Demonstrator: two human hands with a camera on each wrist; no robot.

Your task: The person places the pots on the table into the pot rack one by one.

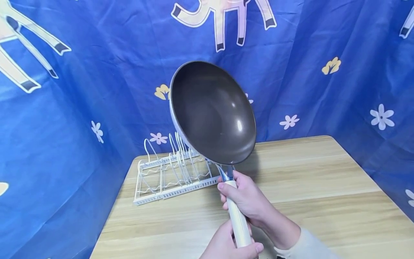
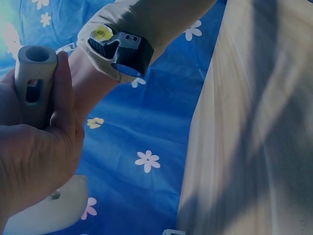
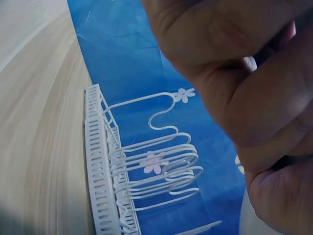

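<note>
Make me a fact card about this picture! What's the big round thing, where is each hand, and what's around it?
Big thing: a pan, held up tilted, its dark inside facing the head camera
Handle: a pale handle, pointing down toward the person
Right hand: the right hand grips the handle's upper part, near the pan
Left hand: the left hand holds it lower down
Nearby: a white wire rack on the wooden table
Background: blue cloth with flowers

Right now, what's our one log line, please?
right hand: grips handle near pan; left hand: grips handle end; pan: held up, dark inside showing; white rack: on table
</note>
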